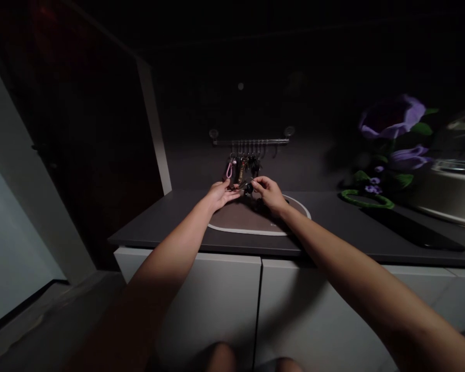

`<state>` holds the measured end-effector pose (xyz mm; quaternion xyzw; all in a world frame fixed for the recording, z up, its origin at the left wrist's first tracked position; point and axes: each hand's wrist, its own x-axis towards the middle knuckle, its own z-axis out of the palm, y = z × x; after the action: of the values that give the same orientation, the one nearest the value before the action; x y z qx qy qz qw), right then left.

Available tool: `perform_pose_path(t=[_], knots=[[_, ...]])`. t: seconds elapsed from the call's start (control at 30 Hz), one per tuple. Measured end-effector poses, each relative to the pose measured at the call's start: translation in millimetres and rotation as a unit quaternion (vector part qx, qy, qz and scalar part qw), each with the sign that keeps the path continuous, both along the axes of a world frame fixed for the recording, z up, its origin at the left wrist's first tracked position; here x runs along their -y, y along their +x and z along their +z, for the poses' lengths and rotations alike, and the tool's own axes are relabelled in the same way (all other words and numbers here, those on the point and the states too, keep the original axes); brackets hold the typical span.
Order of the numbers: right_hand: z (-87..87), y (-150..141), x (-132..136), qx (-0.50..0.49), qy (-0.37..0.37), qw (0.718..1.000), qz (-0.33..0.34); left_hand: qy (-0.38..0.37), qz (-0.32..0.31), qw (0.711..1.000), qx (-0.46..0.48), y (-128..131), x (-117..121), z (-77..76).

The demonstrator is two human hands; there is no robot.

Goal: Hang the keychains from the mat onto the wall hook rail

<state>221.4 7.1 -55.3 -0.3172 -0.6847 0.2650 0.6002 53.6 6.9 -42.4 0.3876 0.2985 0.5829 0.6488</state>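
Reaching across a dark counter (155, 219) in dim light, past a white door frame (154, 124) at far left, two bare arms converging on one small object at the back of the surface. First, the left hand (221, 195): palm down, fingers stretched rightward, fingertips at the near end of a slim metal key (245, 184), the contact too small to read as a firm grip or a light touch. Next, the key itself: floating between the two hands above the counter, long axis running left to right with a slight tilt, a dark round fob (248, 189) at its right end, neither hand clearly the nearer. Then the right hand (269, 194): thumb and fingers pinched closed on the fob, wrist angled inward. Just behind and above, a wall rail (250, 140) with a row of hooks, bunches of keys dangling from it, one on a pink lanyard (230, 168). Below the hands, an oval mat (232, 223) with a pale rim, and white cabinet doors (213, 310) under the counter's edge. Farther right, purple artificial flowers (391, 118) against the wall, a green loop (366, 199) at their base, a long black strip (411, 227) on the counter, and a stainless steel vessel (447, 175) cut off at the far right edge of view.
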Motion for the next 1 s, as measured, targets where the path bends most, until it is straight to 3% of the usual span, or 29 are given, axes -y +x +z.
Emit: perform_pose_path(t=[0.33,0.47,0.6,0.8,1.0], knots=[[7.2,4,6,-0.078,-0.019,0.997,-0.001,-0.015,-0.088,0.987,-0.13,5,3,-11.3],[10.1,6,9,-0.123,-0.051,0.991,0.021,-0.02,-0.085,0.984,-0.157,7,4,-14.5],[11.8,8,11,-0.135,-0.056,0.989,0.016,0.025,-0.058,0.97,-0.235,13,9,-15.8],[12.8,12,6,-0.135,-0.063,0.989,-0.019,0.144,0.005,0.916,-0.375,22,8,-21.1],[22.2,17,-7,-0.162,-0.073,0.984,-0.022,0.288,0.116,0.833,-0.458,24,-4,-28.6]])
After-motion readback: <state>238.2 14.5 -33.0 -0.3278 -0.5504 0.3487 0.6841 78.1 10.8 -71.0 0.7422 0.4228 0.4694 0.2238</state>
